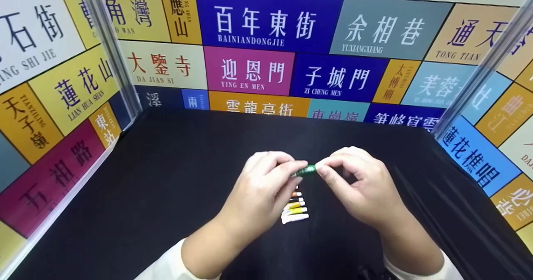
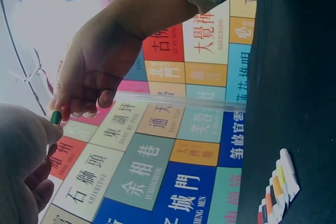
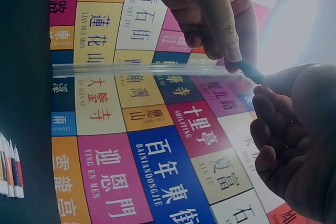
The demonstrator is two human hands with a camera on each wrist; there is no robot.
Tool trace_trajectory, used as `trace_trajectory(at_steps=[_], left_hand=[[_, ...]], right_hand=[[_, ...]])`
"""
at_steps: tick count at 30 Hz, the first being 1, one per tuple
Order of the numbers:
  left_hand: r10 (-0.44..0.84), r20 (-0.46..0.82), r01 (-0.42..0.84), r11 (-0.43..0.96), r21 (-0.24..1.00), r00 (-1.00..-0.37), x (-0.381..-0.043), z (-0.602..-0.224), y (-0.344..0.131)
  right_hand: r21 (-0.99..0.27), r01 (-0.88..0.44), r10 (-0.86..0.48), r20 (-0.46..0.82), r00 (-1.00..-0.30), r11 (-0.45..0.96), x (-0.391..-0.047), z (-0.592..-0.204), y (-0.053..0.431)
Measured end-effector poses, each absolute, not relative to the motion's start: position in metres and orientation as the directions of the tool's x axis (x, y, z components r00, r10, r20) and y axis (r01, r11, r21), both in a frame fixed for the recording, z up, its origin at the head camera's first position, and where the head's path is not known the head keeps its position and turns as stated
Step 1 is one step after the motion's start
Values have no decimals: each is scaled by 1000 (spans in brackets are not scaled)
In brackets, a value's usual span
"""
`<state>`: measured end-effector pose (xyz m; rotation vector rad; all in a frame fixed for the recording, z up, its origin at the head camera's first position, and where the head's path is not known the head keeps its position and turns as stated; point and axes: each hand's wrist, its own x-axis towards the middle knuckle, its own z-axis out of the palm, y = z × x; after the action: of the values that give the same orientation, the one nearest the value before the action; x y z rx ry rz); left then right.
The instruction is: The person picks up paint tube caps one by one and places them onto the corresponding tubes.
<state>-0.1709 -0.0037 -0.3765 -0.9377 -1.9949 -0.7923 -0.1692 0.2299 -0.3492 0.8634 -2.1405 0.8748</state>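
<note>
A small green paint tube [image 1: 307,170] is held up between both hands, over the black tabletop. My left hand [image 1: 264,182] pinches one end with thumb and fingertips, hiding that part. At its other end, my right hand [image 1: 366,184] pinches with thumb and forefinger, covering the tip. In the right wrist view the tube [image 3: 250,70] looks dark and bridges the two hands. Just below the left hand lies a row of paint tubes, among them a white tube [image 1: 295,218] and a yellow tube [image 1: 297,210]; the left hand partly hides the row.
A black cloth [image 1: 175,196] covers the table and wrinkles at the right. Panels printed with coloured street-name signs [image 1: 266,22] stand around the back and sides, joined by clear corner strips [image 1: 479,68]. A dark object [image 1: 372,271] shows at the bottom edge by the right sleeve.
</note>
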Motion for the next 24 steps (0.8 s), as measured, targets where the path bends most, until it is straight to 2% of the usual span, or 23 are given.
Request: trace_trajectory(at_steps=[7, 17, 24], left_hand=[[331, 824, 790, 576, 210, -460, -185, -382, -5], [327, 793, 766, 591, 253, -514, -212, -399, -5], [319, 775, 753, 593, 286, -546, -231, -417, -3]], right_hand=[[-391, -727, -283, 735, -616, 565, -182, -356, 231], [-517, -568, -233, 573, -785, 640, -209, -373, 237], [-553, -498, -212, 500, -840, 668, -224, -382, 240]])
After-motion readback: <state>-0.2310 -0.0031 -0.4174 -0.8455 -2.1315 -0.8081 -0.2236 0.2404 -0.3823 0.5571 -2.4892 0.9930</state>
